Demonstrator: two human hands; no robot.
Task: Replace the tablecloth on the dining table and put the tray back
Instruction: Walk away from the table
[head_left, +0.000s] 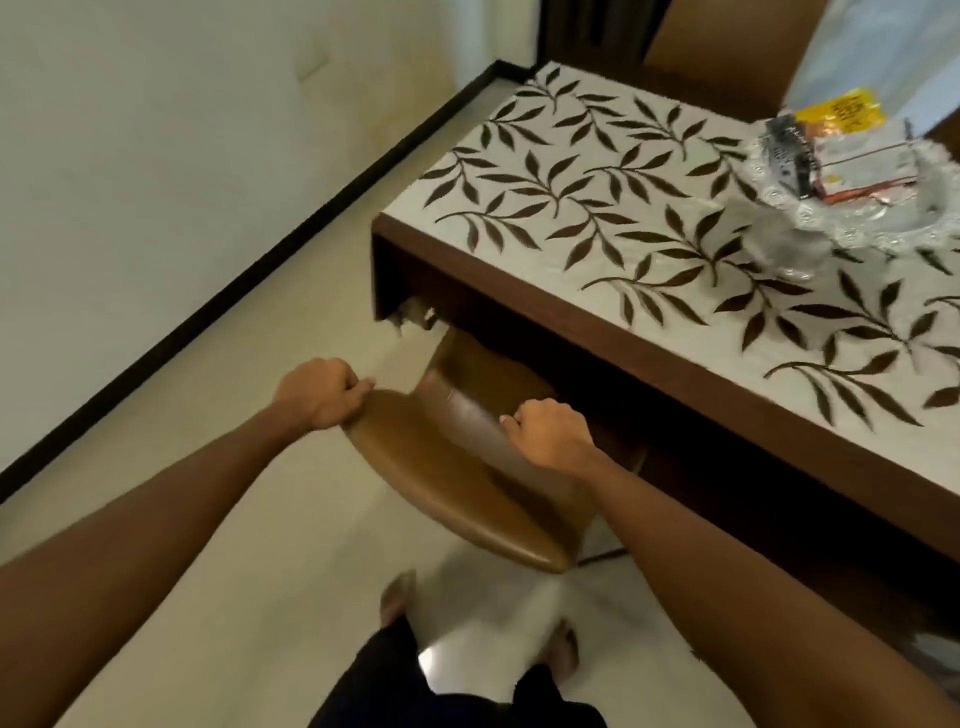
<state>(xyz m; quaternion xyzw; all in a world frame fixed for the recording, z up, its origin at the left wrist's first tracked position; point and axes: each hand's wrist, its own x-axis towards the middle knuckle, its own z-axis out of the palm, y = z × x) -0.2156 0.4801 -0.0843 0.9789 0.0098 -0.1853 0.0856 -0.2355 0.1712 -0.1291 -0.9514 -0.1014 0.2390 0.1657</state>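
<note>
— One pale wall (130, 130) fills the left, with a black skirting board (260, 270) slanting along its foot and a light floor (182, 441) beneath.
— Where is the first grip?
— The left grip (324, 392) is clenched over the left end of the top rail of a brown chair (447, 467). Its fingers curl over the edge, and the arm stretches in from the lower left corner.
— And the chair itself?
— Its backrest is seen from above. The seat goes under the surface and is lost in shadow there. Below it, near the bottom edge, two blurred feet (397, 597) stand on the floor above dark trousers (374, 691).
— The other grip?
— The right grip (550, 434) grasps the same rail toward its right end, knuckles up.
— Now the task's things.
— The surface (649, 364), dark wood along its edge, takes up the right half. The tablecloth (597, 171) lies flat on top of it, white with brown leafy sprigs, ending at the near wooden border.
— And the tray?
— The tray (779, 202), clear with a lacy rim, stands on the tablecloth at the far right. It holds packets: a yellow packet (841, 111) at the back, a dark one, and a white box with an orange edge. Behind the surface, at the top, stands a second chair (727, 52), also brown.
</note>
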